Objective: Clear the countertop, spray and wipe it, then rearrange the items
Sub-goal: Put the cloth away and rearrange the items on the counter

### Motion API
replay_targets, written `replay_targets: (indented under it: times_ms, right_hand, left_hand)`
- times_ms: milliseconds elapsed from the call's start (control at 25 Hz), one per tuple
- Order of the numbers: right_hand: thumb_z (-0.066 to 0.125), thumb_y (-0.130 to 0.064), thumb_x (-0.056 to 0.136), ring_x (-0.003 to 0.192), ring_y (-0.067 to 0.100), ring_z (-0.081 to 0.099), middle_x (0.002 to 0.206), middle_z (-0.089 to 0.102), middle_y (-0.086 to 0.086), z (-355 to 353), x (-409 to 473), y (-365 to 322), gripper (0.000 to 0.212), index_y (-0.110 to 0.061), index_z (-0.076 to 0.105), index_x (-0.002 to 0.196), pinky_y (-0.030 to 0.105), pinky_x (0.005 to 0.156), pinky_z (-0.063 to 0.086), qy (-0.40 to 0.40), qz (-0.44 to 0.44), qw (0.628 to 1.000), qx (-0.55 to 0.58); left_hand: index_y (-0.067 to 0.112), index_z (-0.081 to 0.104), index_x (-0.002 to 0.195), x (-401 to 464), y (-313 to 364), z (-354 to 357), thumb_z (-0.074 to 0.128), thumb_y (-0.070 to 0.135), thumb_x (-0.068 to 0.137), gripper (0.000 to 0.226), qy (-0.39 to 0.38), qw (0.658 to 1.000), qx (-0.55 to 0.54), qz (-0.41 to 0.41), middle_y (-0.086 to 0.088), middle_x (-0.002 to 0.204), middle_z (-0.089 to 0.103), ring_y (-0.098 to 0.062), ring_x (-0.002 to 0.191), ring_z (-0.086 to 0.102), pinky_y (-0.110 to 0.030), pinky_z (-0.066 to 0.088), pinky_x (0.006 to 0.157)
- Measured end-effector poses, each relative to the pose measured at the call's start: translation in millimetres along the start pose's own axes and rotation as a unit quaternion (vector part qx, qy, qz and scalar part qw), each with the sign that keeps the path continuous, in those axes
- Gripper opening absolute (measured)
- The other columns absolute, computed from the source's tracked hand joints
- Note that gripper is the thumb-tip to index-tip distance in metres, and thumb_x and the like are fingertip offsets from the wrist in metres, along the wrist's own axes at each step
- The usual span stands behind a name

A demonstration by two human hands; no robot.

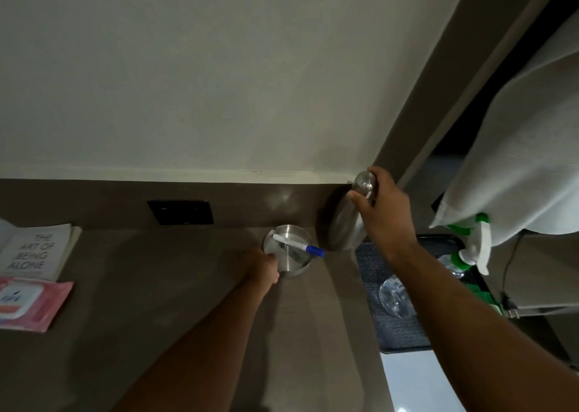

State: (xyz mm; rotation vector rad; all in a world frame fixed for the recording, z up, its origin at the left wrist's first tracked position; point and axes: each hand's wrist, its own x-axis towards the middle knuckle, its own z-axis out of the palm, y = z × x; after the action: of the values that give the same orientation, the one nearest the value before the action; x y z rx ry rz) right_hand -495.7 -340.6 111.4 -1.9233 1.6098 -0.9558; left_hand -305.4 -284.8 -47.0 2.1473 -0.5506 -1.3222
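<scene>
Gripping the steel bottle point(347, 220) near its cap with my right hand point(380, 206), fingers curled round it, I hold it tilted at the right of centre, its base on the countertop point(175, 302). My left hand point(264, 267) grips the steel cup point(289, 253) at centre, a blue-capped marker point(297, 245) across its rim. Book point(36, 252) and pink wipes pack point(29, 302) lie at the left edge.

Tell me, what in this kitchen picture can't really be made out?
Head view only:
- Steel bottle: the right hand covers its cap, so the top is hidden.
- Left hand: its fingers are behind the steel cup, so the grip is unclear.
- Spray bottle: mostly under the white cloth.
- Pink pack: cut off by the left edge, label blurred.
- Glass on the tray: dim, shape uncertain.
</scene>
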Motion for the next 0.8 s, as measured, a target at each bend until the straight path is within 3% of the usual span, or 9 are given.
replay_targets:
  times_ms: [80, 160, 280, 400, 440, 520, 600, 720, 800]
  right_hand:
    - [0.071, -0.027, 0.086, 0.093, 0.013, 0.062, 0.102, 0.064, -0.005, 2.5, 3.6, 3.7, 0.036, -0.025, 0.052, 0.117, 0.025, 0.079, 0.046, 0.004, 0.001, 0.999, -0.04]
    - [0.068, -0.025, 0.089, 0.104, 0.021, 0.061, 0.115, 0.064, 0.004, 6.6, 6.9, 7.0, 0.038, -0.019, 0.051, 0.122, 0.03, 0.083, 0.047, 0.002, -0.005, 0.996, -0.087]
    - [0.063, -0.013, 0.09, 0.121, 0.031, 0.052, 0.134, 0.053, 0.011, 10.9, 15.4, 7.4, 0.044, -0.011, 0.047, 0.131, 0.04, 0.096, 0.048, 0.003, -0.064, 0.98, -0.191]
    - [0.062, 0.001, 0.086, 0.13, 0.035, 0.045, 0.143, 0.045, 0.016, 12.1, 23.8, 7.1, 0.049, -0.005, 0.045, 0.132, 0.044, 0.1, 0.048, -0.01, -0.105, 0.956, -0.273]
    - [0.063, 0.001, 0.085, 0.134, 0.035, 0.041, 0.146, 0.042, 0.018, 12.9, 24.8, 6.5, 0.053, -0.003, 0.043, 0.133, 0.045, 0.102, 0.047, -0.017, -0.104, 0.952, -0.288]
    - [0.064, 0.002, 0.084, 0.142, 0.035, 0.031, 0.153, 0.032, 0.02, 13.4, 23.0, 4.6, 0.062, -0.002, 0.037, 0.139, 0.047, 0.105, 0.044, -0.024, -0.098, 0.944, -0.316]
    - [0.063, 0.003, 0.085, 0.147, 0.035, 0.018, 0.159, 0.018, 0.02, 13.8, 18.6, 2.7, 0.071, -0.004, 0.027, 0.146, 0.045, 0.112, 0.035, -0.013, -0.103, 0.933, -0.344]
    - [0.063, -0.002, 0.086, 0.148, 0.034, 0.009, 0.161, 0.007, 0.019, 20.8, 2.9, -14.7, 0.078, -0.011, 0.019, 0.15, 0.037, 0.113, 0.019, 0.037, -0.137, 0.928, -0.343]
    - [0.064, -0.011, 0.087, 0.147, 0.033, 0.017, 0.159, 0.017, 0.017, 42.7, -20.0, -33.0, 0.069, -0.014, 0.029, 0.146, 0.036, 0.112, 0.02, 0.038, -0.187, 0.944, -0.27]
  left_hand:
    - [-0.015, 0.06, 0.107, 2.1, 8.8, 16.5, 0.047, 0.005, 0.093, 0.028, -0.004, 0.999, -0.028, -0.018, -0.026, 0.078, 0.067, -0.025, 0.054, 0.065, -0.028, 0.054, 0.046]
    - [-0.016, 0.06, 0.107, 5.1, 14.8, 28.2, 0.048, 0.004, 0.095, 0.027, 0.002, 0.997, -0.065, -0.035, -0.027, 0.078, 0.067, -0.024, 0.049, 0.063, -0.021, 0.046, 0.038]
    - [-0.01, 0.06, 0.114, 7.4, 18.8, 35.6, 0.053, 0.006, 0.096, 0.026, 0.01, 0.993, -0.101, -0.061, -0.029, 0.1, 0.069, -0.026, 0.059, 0.065, -0.018, 0.04, 0.029]
    - [-0.005, 0.055, 0.125, 9.9, 21.5, 37.7, 0.052, 0.008, 0.096, 0.032, 0.008, 0.993, -0.111, -0.033, -0.022, 0.116, 0.067, -0.024, 0.079, 0.07, -0.026, 0.052, 0.048]
    - [-0.003, 0.055, 0.123, 10.4, 21.3, 37.8, 0.051, 0.008, 0.097, 0.029, 0.006, 0.992, -0.12, -0.028, -0.02, 0.113, 0.067, -0.021, 0.073, 0.067, -0.028, 0.052, 0.051]
    - [0.0, 0.058, 0.099, 6.2, 19.6, 37.4, 0.049, 0.007, 0.097, 0.012, -0.001, 0.985, -0.166, -0.049, -0.019, 0.087, 0.065, -0.02, 0.06, 0.057, -0.029, 0.047, 0.049]
    - [0.003, 0.056, 0.084, 4.5, 13.3, 34.6, 0.052, 0.014, 0.097, 0.018, -0.014, 0.982, -0.183, -0.054, -0.016, 0.072, 0.062, -0.021, 0.056, 0.059, -0.027, 0.047, 0.047]
    - [0.008, 0.061, 0.094, -3.3, -2.6, 8.5, 0.055, 0.031, 0.096, 0.024, -0.043, 0.988, -0.148, -0.011, -0.009, 0.079, 0.066, -0.021, 0.064, 0.065, -0.029, 0.054, 0.051]
    - [0.007, 0.065, 0.102, -5.1, -22.1, -31.8, 0.055, 0.032, 0.092, 0.029, 0.003, 0.996, -0.063, 0.066, -0.01, 0.086, 0.07, -0.027, 0.072, 0.068, -0.041, 0.06, 0.068]
